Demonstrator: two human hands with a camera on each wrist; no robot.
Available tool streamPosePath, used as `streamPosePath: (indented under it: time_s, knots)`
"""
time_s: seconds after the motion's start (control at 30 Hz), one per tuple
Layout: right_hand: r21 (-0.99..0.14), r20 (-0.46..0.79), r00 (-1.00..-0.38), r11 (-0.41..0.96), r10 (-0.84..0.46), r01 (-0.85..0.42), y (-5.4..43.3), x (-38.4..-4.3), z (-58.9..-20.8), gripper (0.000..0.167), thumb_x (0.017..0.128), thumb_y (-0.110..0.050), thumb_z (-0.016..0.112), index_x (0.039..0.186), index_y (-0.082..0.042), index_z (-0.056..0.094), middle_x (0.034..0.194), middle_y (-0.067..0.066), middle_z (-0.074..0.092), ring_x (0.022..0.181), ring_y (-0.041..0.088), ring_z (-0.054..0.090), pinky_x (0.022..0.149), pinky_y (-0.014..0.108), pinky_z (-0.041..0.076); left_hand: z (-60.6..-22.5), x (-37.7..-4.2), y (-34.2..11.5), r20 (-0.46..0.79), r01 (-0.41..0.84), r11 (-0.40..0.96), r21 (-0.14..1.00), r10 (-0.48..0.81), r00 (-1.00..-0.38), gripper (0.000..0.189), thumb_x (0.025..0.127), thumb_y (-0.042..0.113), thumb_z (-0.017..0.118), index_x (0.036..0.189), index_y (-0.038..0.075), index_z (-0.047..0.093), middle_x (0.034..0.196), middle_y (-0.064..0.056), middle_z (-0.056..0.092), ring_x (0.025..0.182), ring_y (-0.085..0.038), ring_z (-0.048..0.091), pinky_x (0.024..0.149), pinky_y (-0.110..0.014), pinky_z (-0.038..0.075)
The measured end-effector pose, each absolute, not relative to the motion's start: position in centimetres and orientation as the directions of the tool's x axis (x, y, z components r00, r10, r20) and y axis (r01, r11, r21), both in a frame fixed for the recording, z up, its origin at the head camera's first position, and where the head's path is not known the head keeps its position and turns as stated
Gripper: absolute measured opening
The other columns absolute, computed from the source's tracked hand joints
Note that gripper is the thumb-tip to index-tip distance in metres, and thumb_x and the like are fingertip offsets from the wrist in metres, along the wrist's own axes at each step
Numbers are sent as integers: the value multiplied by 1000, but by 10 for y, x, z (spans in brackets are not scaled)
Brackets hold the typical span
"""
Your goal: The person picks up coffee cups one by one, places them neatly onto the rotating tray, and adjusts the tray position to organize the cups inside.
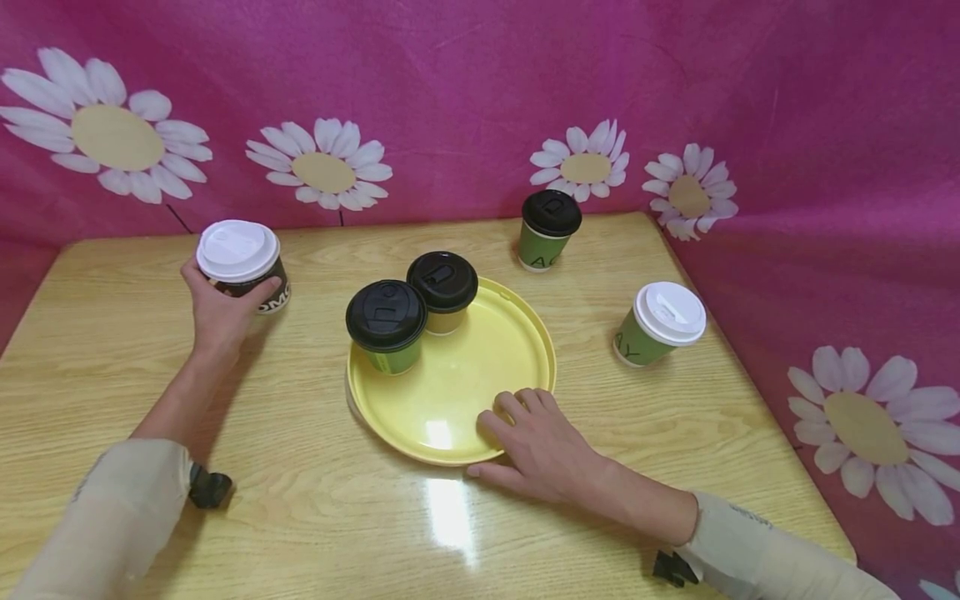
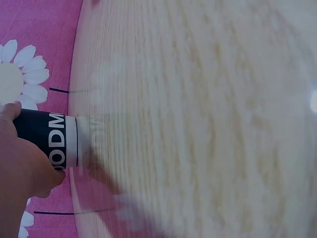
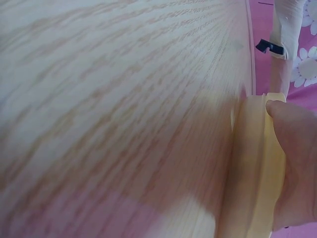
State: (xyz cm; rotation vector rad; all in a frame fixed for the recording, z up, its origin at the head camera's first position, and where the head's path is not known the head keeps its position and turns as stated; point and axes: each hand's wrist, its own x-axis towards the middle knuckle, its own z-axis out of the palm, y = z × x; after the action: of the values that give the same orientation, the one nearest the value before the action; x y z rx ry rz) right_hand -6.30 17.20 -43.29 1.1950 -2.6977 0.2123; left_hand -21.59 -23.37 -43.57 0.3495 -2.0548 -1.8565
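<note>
At the back left, my left hand (image 1: 221, 308) grips a black paper cup with a white lid (image 1: 238, 252), thumb on its near side. In the left wrist view the same cup (image 2: 42, 130) shows white lettering and a pale base close to the tabletop. My right hand (image 1: 536, 446) holds the near right rim of a round yellow tray (image 1: 450, 457), fingers over the inside and thumb outside. Two black-lidded cups stand on the tray's left part: a green cup (image 1: 395, 358) and, behind it, a tan cup (image 1: 447, 321).
A green cup with a black lid (image 1: 542, 246) stands behind the tray, near the table's back edge. To the right is a green cup with a white lid (image 1: 647, 337). A pink flowered cloth (image 1: 450, 100) hangs along the back and right of the wooden table (image 1: 315, 517).
</note>
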Motion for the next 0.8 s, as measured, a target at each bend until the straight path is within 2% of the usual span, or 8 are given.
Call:
streamPosePath:
  time_s: [0.2, 0.57, 0.8]
  knots:
    - [-63, 219, -660, 665, -718, -744, 172, -63, -432, 50, 92, -67, 50, 96, -17, 52, 93, 2, 44, 86, 29, 48, 83, 43, 40, -435, -211, -234, 81, 37, 117, 992, -398, -914, 93, 79, 6, 79, 149, 18, 19, 153, -5, 32, 133, -13, 35, 112, -23, 28]
    - [-61, 208, -661, 665, -721, -744, 172, -64, -432, 50, 92, -66, 51, 97, -16, 53, 93, 3, 45, 87, 30, 48, 84, 44, 40, -430, -201, -231, 71, 22, 131, 991, -386, -920, 91, 80, 9, 79, 149, 17, 20, 151, -6, 32, 132, -16, 38, 110, -25, 31]
    - [-59, 214, -660, 665, -720, -744, 172, -64, -433, 50, 92, -66, 51, 97, -16, 53, 94, 3, 45, 87, 30, 48, 84, 44, 40, -425, -193, -230, 56, -7, 172, 985, -357, -933, 93, 83, 14, 78, 151, 17, 15, 153, -6, 30, 134, -18, 36, 112, -27, 30]
